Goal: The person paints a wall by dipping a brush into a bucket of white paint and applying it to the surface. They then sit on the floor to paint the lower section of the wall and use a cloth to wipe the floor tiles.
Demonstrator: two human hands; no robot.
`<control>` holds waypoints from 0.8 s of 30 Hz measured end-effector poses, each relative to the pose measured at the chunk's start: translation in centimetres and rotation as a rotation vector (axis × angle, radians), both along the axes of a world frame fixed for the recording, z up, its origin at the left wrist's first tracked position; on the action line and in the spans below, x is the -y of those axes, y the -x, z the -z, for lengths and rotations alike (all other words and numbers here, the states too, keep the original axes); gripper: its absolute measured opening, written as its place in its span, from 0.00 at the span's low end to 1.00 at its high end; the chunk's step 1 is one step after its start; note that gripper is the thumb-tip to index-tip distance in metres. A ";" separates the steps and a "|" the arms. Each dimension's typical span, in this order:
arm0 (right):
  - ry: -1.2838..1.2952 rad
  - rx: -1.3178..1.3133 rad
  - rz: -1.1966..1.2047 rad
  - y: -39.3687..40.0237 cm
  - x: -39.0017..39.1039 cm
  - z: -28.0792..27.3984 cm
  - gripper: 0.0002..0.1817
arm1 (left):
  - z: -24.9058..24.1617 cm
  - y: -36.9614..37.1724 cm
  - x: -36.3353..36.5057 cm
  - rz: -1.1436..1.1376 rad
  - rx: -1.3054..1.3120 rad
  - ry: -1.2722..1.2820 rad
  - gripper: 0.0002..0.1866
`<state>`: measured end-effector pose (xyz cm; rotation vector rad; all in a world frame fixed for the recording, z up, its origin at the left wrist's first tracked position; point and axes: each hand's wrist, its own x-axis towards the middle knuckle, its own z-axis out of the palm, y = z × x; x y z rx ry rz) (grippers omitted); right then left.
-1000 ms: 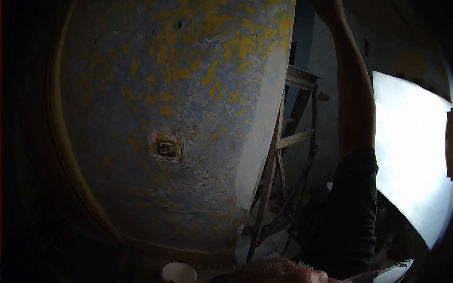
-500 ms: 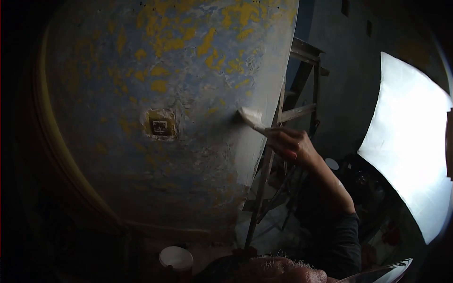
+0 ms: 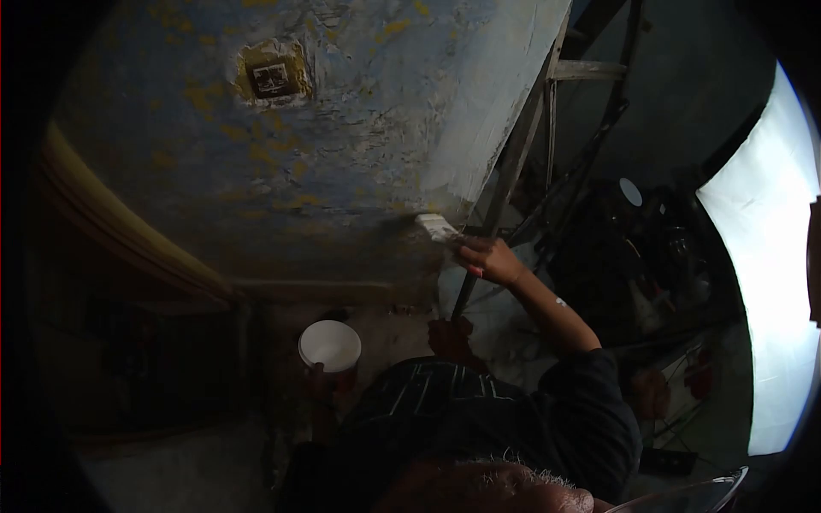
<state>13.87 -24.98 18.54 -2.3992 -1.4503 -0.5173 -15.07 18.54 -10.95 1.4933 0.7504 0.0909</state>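
In my right hand [image 3: 486, 259] is a paintbrush [image 3: 437, 228] with white-coated bristles. My fingers close around its handle, and the bristles are close to the lower right part of the patchy wall [image 3: 342, 162]. Above the brush, a pale coated strip [image 3: 483, 98] runs up the wall's right edge. Low in the view, my left hand [image 3: 319, 382] grips the near side of a white-rimmed bucket [image 3: 356, 346], thumb at the rim. Its fingers are mostly lost in shadow.
A recessed wall box [image 3: 272, 79] sits in the wall at upper left. Just right of the wall edge stands a stepladder [image 3: 590, 70]. Behind it are dark cluttered items and a round white lid-like disc [image 3: 630, 191]. A bright white panel [image 3: 770, 248] fills the far right.
My view has tilted down. The brush has moved down the wall from the pale strip to below its lower end. The bucket and my left hand now show more fully.
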 end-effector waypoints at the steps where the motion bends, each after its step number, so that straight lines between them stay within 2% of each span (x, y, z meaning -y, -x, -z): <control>1: -0.023 0.014 0.022 -0.4 0.5 -1.9 0.16 | -0.2 0.3 0.4 -0.033 0.028 0.067 0.27; 2: 0.026 -0.111 0.105 -1.4 1.6 -3.7 0.16 | -0.8 -0.2 1.3 -0.069 0.056 0.133 0.27; 3: -0.085 -0.053 0.142 -1.7 2.1 -6.5 0.17 | -1.5 -0.7 2.4 -0.108 0.084 0.198 0.27; 4: -0.072 0.059 0.119 -1.8 2.8 -8.8 0.16 | -3.1 -1.0 3.3 -0.117 0.070 0.246 0.25; 5: -0.207 -0.054 0.230 -0.6 2.6 -11.6 0.16 | -4.1 -1.3 3.8 -0.113 0.055 0.250 0.25; 7: -0.296 -0.016 0.190 1.8 1.6 -16.0 0.16 | -4.8 -1.1 4.3 -0.104 0.026 0.259 0.25; 8: -0.337 -0.216 0.224 2.2 2.0 -13.9 0.16 | -1.4 -0.9 4.2 -0.187 0.065 0.356 0.23; 11: -0.117 -0.297 0.197 1.0 2.3 -6.0 0.15 | -0.4 -1.3 4.3 -0.168 -0.010 0.318 0.21; 13: 0.132 -0.312 0.292 -1.5 2.5 -0.7 0.15 | -0.7 -1.6 4.6 -0.203 0.036 0.278 0.19; 15: -0.069 -0.230 0.260 -2.1 2.8 -2.4 0.14 | -1.5 -2.0 5.1 -0.220 0.067 0.251 0.18; 17: -0.242 -0.151 0.239 -1.3 3.2 -7.0 0.11 | -2.4 -2.1 5.7 -0.228 0.077 0.243 0.18; 19: -0.405 -0.224 0.289 0.5 3.1 -11.0 0.10 | -2.2 -1.9 5.8 -0.216 0.058 0.220 0.20; 22: -0.201 -0.346 0.310 1.4 3.5 -9.5 0.12 | -0.8 -1.7 5.5 -0.249 0.071 0.188 0.21; 23: -0.141 -0.461 0.349 1.3 3.0 -6.9 0.13 | -0.3 -1.7 5.5 -0.270 0.083 0.181 0.20; 24: -0.073 -0.399 0.251 0.8 2.4 -3.5 0.13 | -0.3 -1.6 5.6 -0.281 0.052 0.171 0.19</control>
